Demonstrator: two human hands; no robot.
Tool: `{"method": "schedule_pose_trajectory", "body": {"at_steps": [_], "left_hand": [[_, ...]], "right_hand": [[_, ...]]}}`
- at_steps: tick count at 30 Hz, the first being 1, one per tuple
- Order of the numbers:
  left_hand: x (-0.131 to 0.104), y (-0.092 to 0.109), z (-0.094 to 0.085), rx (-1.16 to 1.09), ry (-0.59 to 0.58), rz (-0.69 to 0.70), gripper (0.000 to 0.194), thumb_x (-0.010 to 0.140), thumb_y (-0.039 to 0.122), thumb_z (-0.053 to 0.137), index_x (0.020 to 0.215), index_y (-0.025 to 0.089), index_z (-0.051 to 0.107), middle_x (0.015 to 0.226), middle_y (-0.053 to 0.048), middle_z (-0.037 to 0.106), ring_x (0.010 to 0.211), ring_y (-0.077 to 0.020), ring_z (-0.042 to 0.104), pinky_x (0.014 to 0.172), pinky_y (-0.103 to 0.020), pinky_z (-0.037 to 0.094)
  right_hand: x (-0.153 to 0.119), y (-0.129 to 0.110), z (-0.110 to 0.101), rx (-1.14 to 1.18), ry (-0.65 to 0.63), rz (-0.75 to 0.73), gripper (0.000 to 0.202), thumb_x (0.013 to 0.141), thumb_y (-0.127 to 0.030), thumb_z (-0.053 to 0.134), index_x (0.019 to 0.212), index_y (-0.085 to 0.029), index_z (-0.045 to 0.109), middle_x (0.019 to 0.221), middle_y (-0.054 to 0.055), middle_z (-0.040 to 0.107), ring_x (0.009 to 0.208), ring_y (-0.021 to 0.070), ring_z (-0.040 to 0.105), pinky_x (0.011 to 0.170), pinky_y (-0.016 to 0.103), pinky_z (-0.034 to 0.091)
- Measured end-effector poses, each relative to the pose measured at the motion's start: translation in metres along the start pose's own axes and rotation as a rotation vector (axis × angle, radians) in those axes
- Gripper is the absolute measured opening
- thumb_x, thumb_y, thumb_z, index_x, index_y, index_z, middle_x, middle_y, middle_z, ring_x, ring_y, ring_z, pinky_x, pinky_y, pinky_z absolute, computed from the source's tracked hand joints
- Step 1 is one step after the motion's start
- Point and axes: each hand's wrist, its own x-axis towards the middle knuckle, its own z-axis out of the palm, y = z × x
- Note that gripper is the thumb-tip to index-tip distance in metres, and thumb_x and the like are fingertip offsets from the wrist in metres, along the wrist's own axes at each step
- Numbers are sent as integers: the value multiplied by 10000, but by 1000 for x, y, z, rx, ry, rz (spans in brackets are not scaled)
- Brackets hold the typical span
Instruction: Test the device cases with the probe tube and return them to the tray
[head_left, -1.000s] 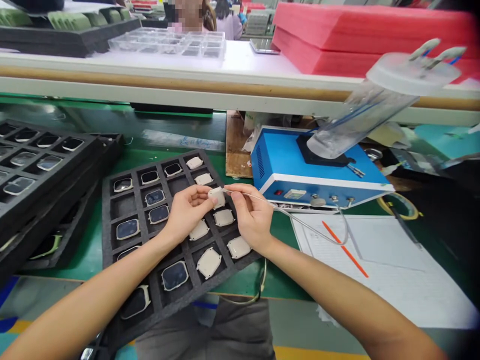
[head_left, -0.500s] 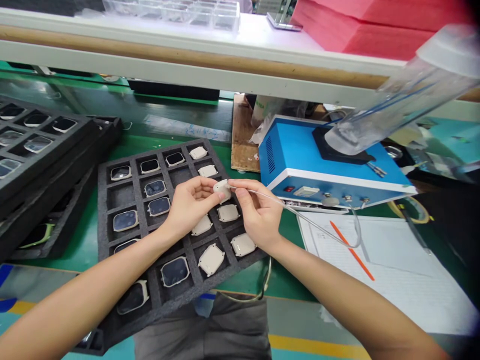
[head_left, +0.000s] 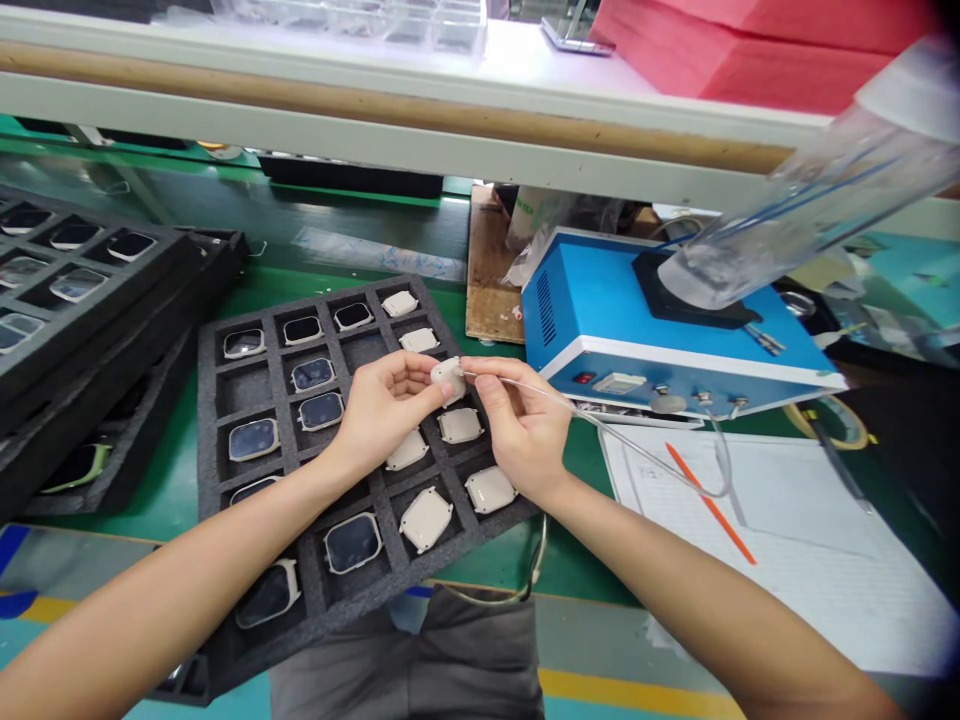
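Green desk (head_left: 169,462) spreads beneath a dark foam tray (head_left: 244,388) of watch cases (head_left: 426,518), with a blue machine (head_left: 600,300) to its right. Above the tray, the left hand (head_left: 386,408) has its grip pinched on one pale watch case (head_left: 445,371), while the right hand (head_left: 526,425), grip narrow, holds a thin tube (head_left: 645,447) whose tip is at the case's edge, contact too small to tell

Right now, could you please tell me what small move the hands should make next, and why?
Probably steady the pale watch case with the left hand, because the right hand pinches the thin cable near its end, close to the case.
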Motion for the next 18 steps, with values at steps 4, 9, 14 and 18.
{"method": "schedule_pose_trajectory", "body": {"at_steps": [4,9,14,18], "left_hand": [[0,0,-1,2,-1,8,348,629,322,963,863,157,766,798,-31,778,736,-151,708,748,-279,581],[0,0,-1,1,-2,9,339,637,321,959,863,156,768,803,-36,779,739,-153,710,748,-280,581],[1,0,-1,6,-8,10,328,643,308,954,868,155,769,811,-38,782,746,-152,714,750,-273,580],[0,0,-1,2,-8,7,305,667,297,938,876,155,767,821,-38,788,740,-148,716,759,-281,590]], "right_hand": [[0,0,0,-4,-3,18,130,992,-302,682,1021,-251,798,1022,58,809,953,205,776,867,369,658],[0,0,1,6,0,23,128,990,-302,683,1017,-254,799,1017,55,806,943,200,773,861,362,658],[0,0,0,22,4,42,124,988,-291,686,1017,-256,802,1022,51,808,951,196,775,877,356,653],[0,1,-1,17,5,56,129,986,-309,690,1013,-254,804,1021,53,812,952,202,778,889,367,654]]}}
